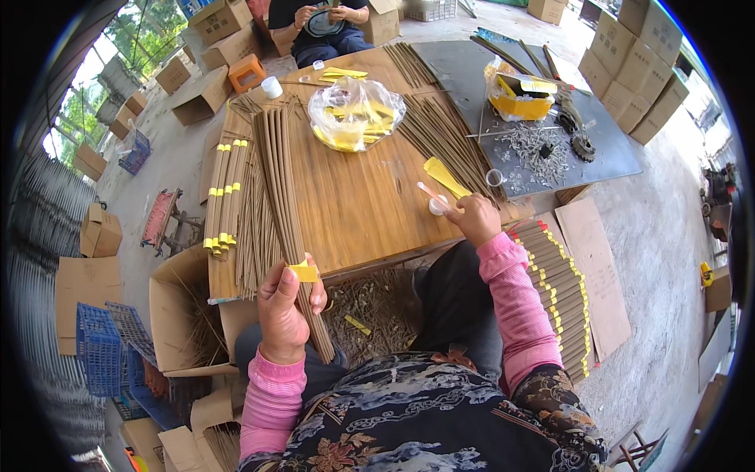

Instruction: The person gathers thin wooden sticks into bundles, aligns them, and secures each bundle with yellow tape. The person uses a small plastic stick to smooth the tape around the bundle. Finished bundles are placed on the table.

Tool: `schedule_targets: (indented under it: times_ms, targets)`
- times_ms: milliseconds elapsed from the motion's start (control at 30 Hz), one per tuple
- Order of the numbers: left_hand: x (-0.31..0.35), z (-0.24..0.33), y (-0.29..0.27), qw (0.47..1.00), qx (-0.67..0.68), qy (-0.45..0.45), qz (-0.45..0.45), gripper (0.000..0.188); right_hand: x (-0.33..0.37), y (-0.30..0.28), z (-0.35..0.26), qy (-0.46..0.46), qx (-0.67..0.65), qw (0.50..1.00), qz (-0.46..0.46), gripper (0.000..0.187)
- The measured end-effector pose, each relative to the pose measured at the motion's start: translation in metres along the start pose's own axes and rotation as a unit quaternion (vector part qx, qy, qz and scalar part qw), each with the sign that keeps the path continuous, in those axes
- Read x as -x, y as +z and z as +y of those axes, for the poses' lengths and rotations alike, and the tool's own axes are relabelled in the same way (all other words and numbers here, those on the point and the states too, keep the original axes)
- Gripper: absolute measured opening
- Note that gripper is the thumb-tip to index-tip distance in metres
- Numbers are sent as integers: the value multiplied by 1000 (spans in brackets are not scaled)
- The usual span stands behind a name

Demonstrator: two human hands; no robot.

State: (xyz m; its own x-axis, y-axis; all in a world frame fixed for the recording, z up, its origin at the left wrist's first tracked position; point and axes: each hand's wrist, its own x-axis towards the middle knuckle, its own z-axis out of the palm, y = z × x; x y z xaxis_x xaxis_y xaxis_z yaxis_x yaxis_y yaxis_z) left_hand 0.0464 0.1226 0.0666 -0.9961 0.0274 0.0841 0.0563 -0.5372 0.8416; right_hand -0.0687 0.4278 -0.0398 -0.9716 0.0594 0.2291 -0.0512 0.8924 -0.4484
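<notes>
- Brown incense sticks, gathered into one long bundle (292, 228), sit in our left hand (285, 307), which is closed around the lower end just below a yellow paper band (303, 272); the rest of the bundle slopes up and away across the wooden surface (362, 204).
- Our right hand (474, 218) grips a thin pink-handled brush (432, 192) over a small white pot (437, 206) near the surface's right edge, with loose yellow paper strips (445, 176) just beside it.
- By our right knee a stack of finished bundles (560, 295) leans, each banded in yellow, and we judge these as work already done.
- On the left of the surface more banded bundles (223, 197) lie side by side, next to unbanded sticks (255, 220) that we judge are left to do.
- Further across, loose sticks (444, 141) fan out toward a clear plastic bag (355, 112) of yellow paper.
- Beyond that a grey metal sheet (480, 71) carries a yellow box (521, 98) and small metal scraps (535, 149).
- At the far end another person (321, 23) sits with both hands together; cardboard boxes (641, 63) stand around.
- We judge the banding is well along but far from finished, with the bundle in hand just being wrapped.
</notes>
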Motion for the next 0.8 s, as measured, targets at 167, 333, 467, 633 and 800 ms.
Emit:
schedule_targets:
  times_ms: [167,333,467,633,800]
  targets:
    - [-6,-4,1,1000,2,2,0,32,-1,0,-1,33,-65,997,-12,23]
    - [-10,-2,-1,998,57,-1,-11,24,11,-33,-28,65,-421,903,-63,12]
    - [-11,1,3,994,108,-3,-18,24,54,-84,-97,32,-650,730,-211,11]
    - [-2,13,9,993,115,16,-6,29,83,-76,-140,-5,-669,683,-294,16]
    - [4,20,10,993,111,32,-34,34,93,-76,-163,-31,-655,699,-285,16]
